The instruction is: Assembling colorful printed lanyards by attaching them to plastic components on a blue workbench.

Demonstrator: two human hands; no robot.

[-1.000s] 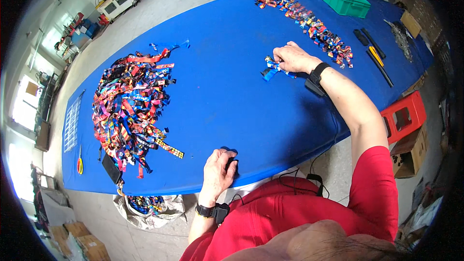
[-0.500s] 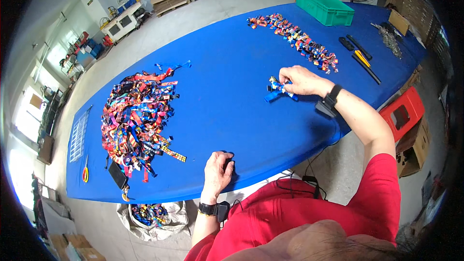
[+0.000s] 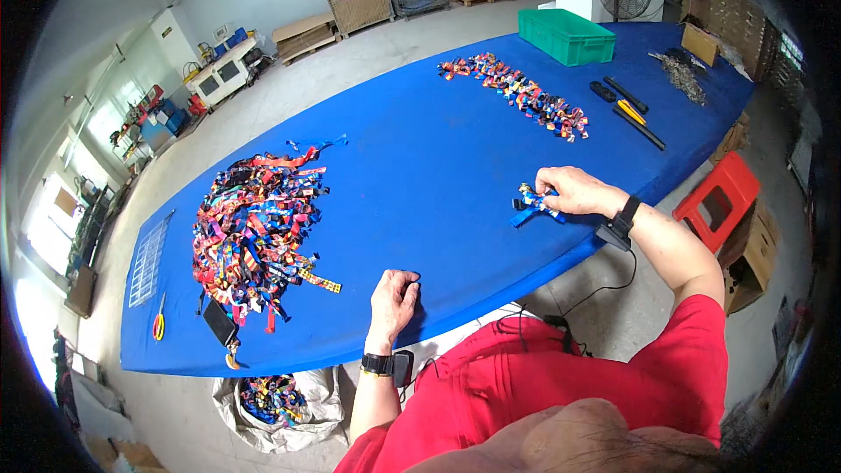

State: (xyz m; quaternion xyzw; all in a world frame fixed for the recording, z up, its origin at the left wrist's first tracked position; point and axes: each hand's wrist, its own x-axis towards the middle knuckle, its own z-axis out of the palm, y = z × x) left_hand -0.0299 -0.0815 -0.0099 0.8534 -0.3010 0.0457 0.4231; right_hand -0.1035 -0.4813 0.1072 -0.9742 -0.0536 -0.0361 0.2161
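My right hand, over the right part of the blue-covered table, is closed in a pinch on a small bundle of patterned ribbon straps. Blue and black strap ends stick out to its left, close to the cloth. Near the front edge my left hand rests on the table with its fingers curled in, and no object shows in it. Left of it lies a large tangled pile of colourful straps. Beyond my right hand, similar short straps form a long row.
A green crate stands at the far right, near black and yellow tools and a heap of metal pieces. Scissors and a dark flat object lie at left. Below the edge sits a sack of straps.
My right hand has moved right and nearer to me with the strap bundle, farther from the row. My left hand stays at about the same place. The head view has shifted slightly.
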